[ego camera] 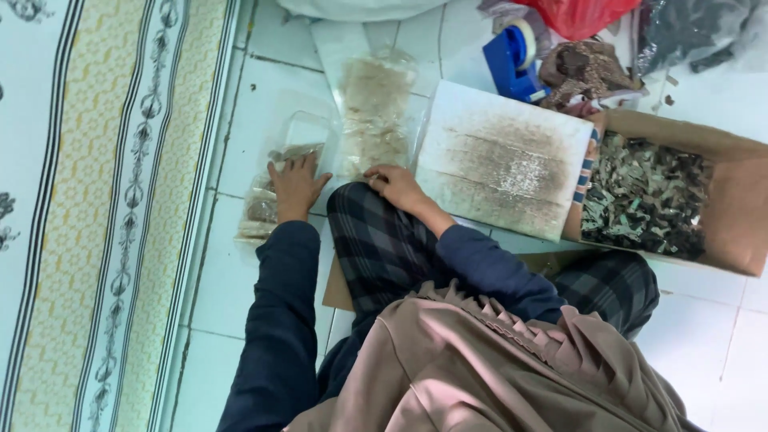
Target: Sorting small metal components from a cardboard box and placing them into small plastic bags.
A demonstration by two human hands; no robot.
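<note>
The left hand (pixel 294 186) lies flat, fingers (pixel 298 166) spread and loose, palm down on a clear plastic packet (pixel 268 200) of brownish contents that rests on the pale tiled floor (pixel 240 264); nothing is gripped, the hand only presses on the packet, which runs from under the fingertips back past the wrist on the outer side; just beyond the fingertips a clear plastic tray (pixel 308 128) sits on the tiles.

The right hand (pixel 398 187) is curled at the near end of a second clear bag (pixel 374 112) of pale fibrous material, which stretches away from the fingertips; the fingers are bent over the bag's lower edge, but whether they actually pinch it cannot be told; the hand sits just above the person's knee in dark checked trousers (pixel 376 240).

To the outer side of the right fingers, touching the bag's edge, lies a white board (pixel 504 160) dusted with brown powder; beyond it stands an open cardboard box (pixel 720 208) filled with dried grey-green chips (pixel 640 200); farther off from the fingers are a blue tape dispenser (pixel 512 60) and a red plastic bag (pixel 580 16); well away from the left fingers, a patterned mat (pixel 96 200) covers the floor.
</note>
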